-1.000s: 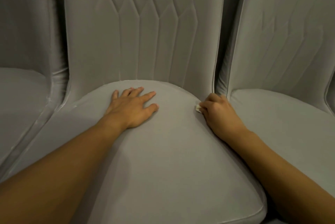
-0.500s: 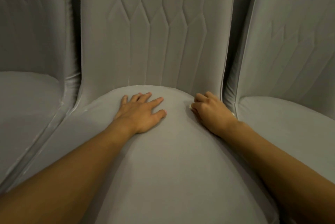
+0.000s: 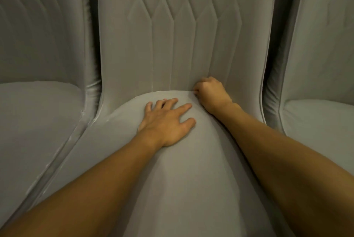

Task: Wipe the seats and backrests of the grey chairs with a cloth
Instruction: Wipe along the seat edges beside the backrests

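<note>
While your left hand (image 3: 166, 121) lies fingers-spread on the seat (image 3: 182, 179), your right hand (image 3: 210, 93), curled presumably round the hidden cloth, touches the backrest (image 3: 172, 35) directly beyond.

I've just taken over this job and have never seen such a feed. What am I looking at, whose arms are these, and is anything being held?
There is no machine here. These are a person's two bare hands, filmed by one camera on their head that looks forward and down. The left hand lies flat, fingers spread, on the middle chair's seat. The right hand is a fist at the crease where the seat meets the backrest. It presumably grips the cloth, which is hidden. More grey chairs stand at the left and right.
</note>
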A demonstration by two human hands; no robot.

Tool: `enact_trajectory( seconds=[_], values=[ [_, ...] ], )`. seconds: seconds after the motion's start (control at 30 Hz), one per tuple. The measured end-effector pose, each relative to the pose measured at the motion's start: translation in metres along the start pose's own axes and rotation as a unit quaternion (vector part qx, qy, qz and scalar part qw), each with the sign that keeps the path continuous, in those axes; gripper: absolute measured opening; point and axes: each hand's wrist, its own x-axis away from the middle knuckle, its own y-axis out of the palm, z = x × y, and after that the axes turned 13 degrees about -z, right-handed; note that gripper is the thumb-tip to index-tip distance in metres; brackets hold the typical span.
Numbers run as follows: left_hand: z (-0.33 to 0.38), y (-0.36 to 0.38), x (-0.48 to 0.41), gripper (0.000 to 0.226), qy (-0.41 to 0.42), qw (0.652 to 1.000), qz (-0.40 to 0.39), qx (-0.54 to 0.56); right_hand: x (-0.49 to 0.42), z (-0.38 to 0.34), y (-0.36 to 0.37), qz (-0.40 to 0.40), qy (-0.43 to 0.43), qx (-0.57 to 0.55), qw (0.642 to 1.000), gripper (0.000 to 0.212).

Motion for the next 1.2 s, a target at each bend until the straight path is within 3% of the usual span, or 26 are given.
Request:
enact_trajectory(
  seconds=[0.2, 0.4, 0.57, 0.7, 0.9, 1.07, 1.2],
  values=[
    [0.0, -0.001, 0.004, 0.061, 0.002, 1.0, 0.001, 0.011, 0.023, -0.006, -0.016, -0.023, 0.034, -0.162, 0.986, 0.02],
    [0.001, 0.001, 0.006, 0.061, 0.009, 1.0, -0.002, 0.012, 0.052, -0.012, -0.02, -0.049, 0.022, -0.124, 0.991, 0.019],
    [-0.001, 0.001, 0.002, 0.061, 0.009, 1.0, -0.002, 0.011, 0.024, -0.015, -0.006, -0.006, 0.038, -0.072, 0.997, 0.022],
    [-0.001, 0.003, -0.001, 0.062, 0.009, 1.0, 0.03, 0.003, -0.015, -0.033, 0.002, 0.02, 0.035, -0.134, 0.99, 0.021],
    [0.001, 0.005, 0.002, 0.064, 0.018, 0.998, 0.06, -0.007, -0.037, -0.058, -0.011, -0.054, -0.062, -0.197, 0.977, 0.019],
    [0.001, 0.005, 0.005, 0.08, 0.006, 0.998, 0.059, -0.007, -0.06, -0.095, -0.016, -0.101, -0.103, -0.197, 0.97, 0.019],
    [-0.004, 0.005, 0.001, 0.065, 0.018, 0.998, 0.054, 0.014, -0.053, -0.078, -0.02, -0.117, -0.088, -0.191, 0.971, 0.019]
  ],
)
